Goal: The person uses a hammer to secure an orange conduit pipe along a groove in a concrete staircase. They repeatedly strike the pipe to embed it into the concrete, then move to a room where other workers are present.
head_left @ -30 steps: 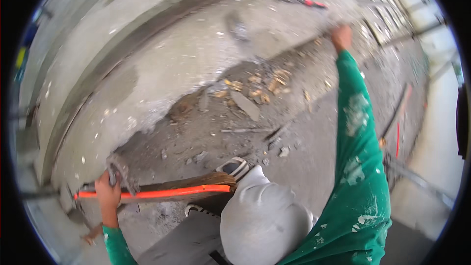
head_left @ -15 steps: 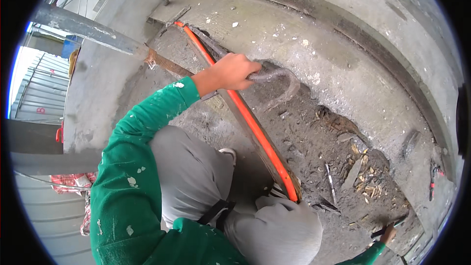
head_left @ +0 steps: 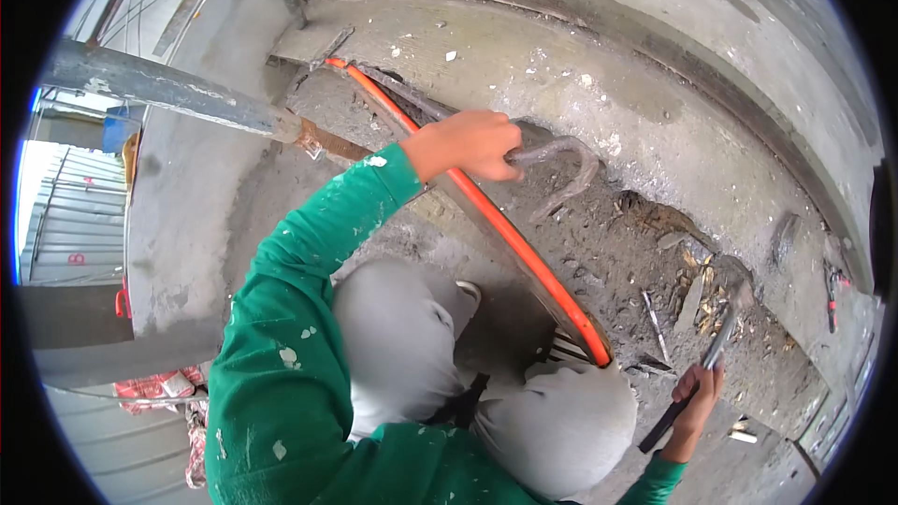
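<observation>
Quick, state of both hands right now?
Left hand: closed, holding a grey hooked metal bar.
Right hand: closed, holding a black-handled metal hammer.

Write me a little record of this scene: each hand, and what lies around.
Left hand: closed around a curved grey bar
Right hand: closed around a hammer-like tool with a black grip; head blurred
Near left hand: long orange strip, passing beneath the wrist
Ground: rubble, pale wood chips
Far right: red-and-black tool

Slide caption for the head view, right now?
Left hand gripping a hooked bar, right hand holding a hammer, over rough ground.
</observation>
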### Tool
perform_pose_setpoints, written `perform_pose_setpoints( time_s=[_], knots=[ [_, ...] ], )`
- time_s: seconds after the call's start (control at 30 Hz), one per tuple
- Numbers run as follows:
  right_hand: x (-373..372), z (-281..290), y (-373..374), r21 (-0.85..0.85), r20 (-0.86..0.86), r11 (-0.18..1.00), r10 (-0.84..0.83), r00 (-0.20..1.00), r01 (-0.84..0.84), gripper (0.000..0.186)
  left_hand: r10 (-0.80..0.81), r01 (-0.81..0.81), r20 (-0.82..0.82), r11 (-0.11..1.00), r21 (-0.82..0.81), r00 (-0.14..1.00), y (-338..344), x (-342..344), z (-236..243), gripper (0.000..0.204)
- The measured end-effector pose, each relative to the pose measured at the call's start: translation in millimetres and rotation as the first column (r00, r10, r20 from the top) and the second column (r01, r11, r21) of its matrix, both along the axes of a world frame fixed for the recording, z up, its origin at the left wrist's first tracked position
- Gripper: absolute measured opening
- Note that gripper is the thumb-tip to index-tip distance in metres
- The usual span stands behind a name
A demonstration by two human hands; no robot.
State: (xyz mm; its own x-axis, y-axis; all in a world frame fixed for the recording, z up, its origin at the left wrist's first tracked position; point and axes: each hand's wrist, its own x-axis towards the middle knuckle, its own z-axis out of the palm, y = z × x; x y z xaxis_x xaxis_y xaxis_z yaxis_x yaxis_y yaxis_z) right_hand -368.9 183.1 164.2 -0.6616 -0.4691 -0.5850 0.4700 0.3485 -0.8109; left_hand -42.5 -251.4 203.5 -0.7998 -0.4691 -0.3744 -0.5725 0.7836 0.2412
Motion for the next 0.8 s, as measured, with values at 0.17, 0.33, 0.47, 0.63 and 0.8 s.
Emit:
perform_pose_setpoints(
  time_s=[0.17,0.33,0.47,0.63,0.8],
  knots=[
    [32,17,-77,-0.041,0.203,0.961,0.277,0.939,-0.274,0.014,-0.146,0.13,0.101,0.981,0.147,0.984,-27,-10,-9,0.037],
    [74,110,-158,0.043,0.331,0.936,0.317,0.889,-0.35,0.018,-0.172,0.163,0.042,0.973,0.161,0.984,-30,-3,-15,0.037],
    [111,170,-186,0.066,0.303,0.921,0.349,0.887,-0.384,0.019,-0.12,0.112,0.05,0.983,0.147,0.991,-28,-1,-16,0.038],
    [158,172,-193,-0.067,0.459,0.997,-0.005,0.889,0.04,0.016,-0.086,0.078,0.049,0.987,0.144,0.995,-22,-5,-12,0.034],
    [226,128,-209,0.03,0.321,0.997,-0.083,0.943,0.077,0.013,-0.059,0.056,0.006,0.978,0.199,0.998,-33,1,-32,0.037]
  ],
)
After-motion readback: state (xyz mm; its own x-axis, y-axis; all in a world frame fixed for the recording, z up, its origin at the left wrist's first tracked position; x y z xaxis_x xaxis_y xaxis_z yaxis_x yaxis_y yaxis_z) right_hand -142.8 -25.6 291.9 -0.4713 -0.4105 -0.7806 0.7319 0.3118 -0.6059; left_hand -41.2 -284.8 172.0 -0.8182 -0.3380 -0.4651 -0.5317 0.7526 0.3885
